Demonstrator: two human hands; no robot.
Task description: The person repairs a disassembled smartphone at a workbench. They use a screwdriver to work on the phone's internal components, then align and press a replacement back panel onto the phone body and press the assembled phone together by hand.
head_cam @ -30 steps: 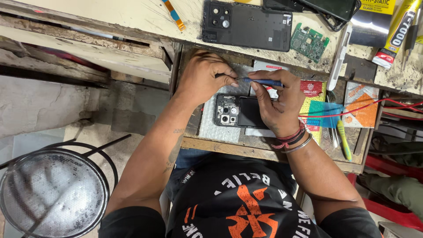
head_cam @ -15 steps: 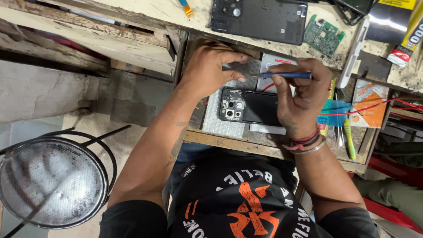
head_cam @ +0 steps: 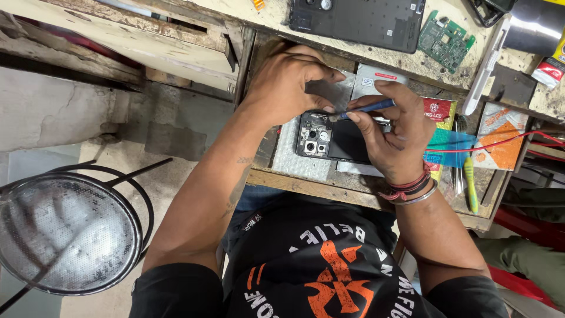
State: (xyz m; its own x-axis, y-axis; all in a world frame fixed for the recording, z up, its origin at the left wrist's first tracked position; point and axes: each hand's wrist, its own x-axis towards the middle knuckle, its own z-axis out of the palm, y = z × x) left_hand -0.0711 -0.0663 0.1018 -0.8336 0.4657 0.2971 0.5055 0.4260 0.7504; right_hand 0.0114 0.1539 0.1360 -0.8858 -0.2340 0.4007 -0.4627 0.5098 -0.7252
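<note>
Right hand (head_cam: 391,138) with blue tool (head_cam: 366,108) hides half the opened phone (head_cam: 322,136).

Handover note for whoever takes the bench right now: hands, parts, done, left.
Left hand: fingertips pressed on the top edge of the opened phone.
Right hand: pinches a blue-handled tool, tip at the phone's upper edge near the camera block.
Parts: phone lies on a grey mat in the open drawer; its dark back cover and a green circuit board lie on the benchtop above.
Done: back cover off, internals exposed.
Left: internal work, cover not yet refitted.
</note>
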